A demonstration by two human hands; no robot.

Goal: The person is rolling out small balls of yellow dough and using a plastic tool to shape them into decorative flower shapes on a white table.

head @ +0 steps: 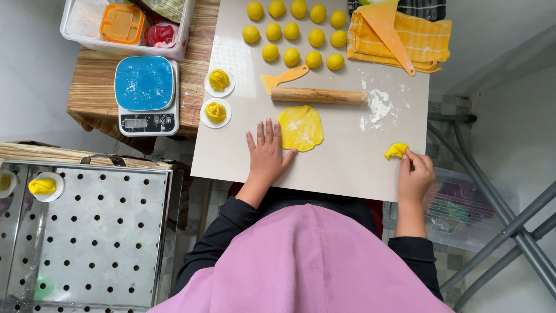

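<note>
A flattened yellow dough sheet (300, 128) lies on the pale work board (341, 168). My left hand (267, 154) rests flat on the board with fingers spread, its thumb touching the sheet's lower left edge. My right hand (414, 173) pinches a small folded piece of yellow dough (396, 150) near the board's right edge. A wooden rolling pin (319, 95) lies just beyond the sheet. Several yellow dough balls (294, 35) sit in rows at the far end.
Two shaped dough pieces on small white discs (216, 99) sit at the board's left edge. A blue-topped kitchen scale (145, 95), an orange scraper (284, 77), a striped cloth (414, 40), spilled flour (377, 105), a perforated steel steamer tray (92, 232) holding one shaped piece (42, 186).
</note>
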